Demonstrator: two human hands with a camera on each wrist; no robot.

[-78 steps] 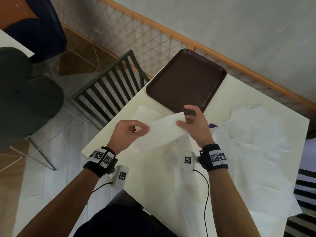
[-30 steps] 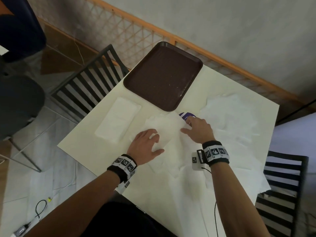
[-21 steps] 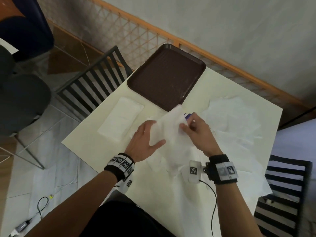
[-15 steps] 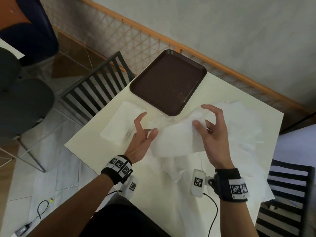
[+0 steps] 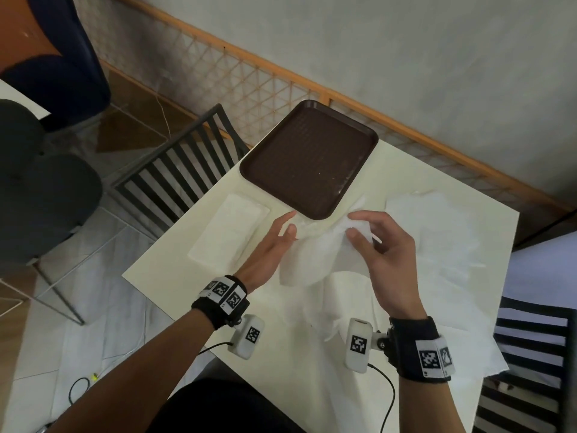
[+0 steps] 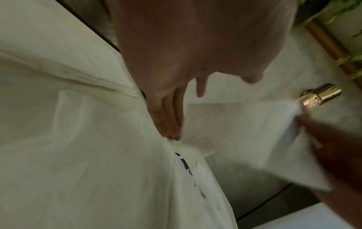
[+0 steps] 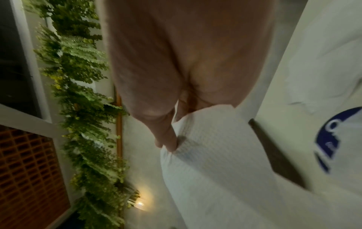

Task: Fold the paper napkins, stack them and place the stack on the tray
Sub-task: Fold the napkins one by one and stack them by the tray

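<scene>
A white paper napkin (image 5: 321, 254) hangs crumpled just above the cream table (image 5: 175, 264), in front of the brown tray (image 5: 309, 157). My right hand (image 5: 356, 225) pinches its upper right part between thumb and fingers; the right wrist view shows that pinch (image 7: 170, 147) on the textured napkin (image 7: 215, 170). My left hand (image 5: 288, 223) is at the napkin's left edge with straight fingers, whose tips (image 6: 172, 136) touch the napkin (image 6: 245, 131) at a corner. A folded napkin stack (image 5: 231, 232) lies flat left of my hands. Nothing lies in the tray.
Several loose unfolded napkins (image 5: 437, 239) cover the table's right and near side. A white wrapper with blue print (image 7: 333, 139) lies among them. Dark slatted chairs stand at the left (image 5: 175, 176) and right (image 5: 530, 354) table edges. A lattice rail (image 5: 281, 79) runs behind the tray.
The napkin went from flat on the pile to lifted between both hands. In the last half second my right hand closed on it and the hands drew nearer together.
</scene>
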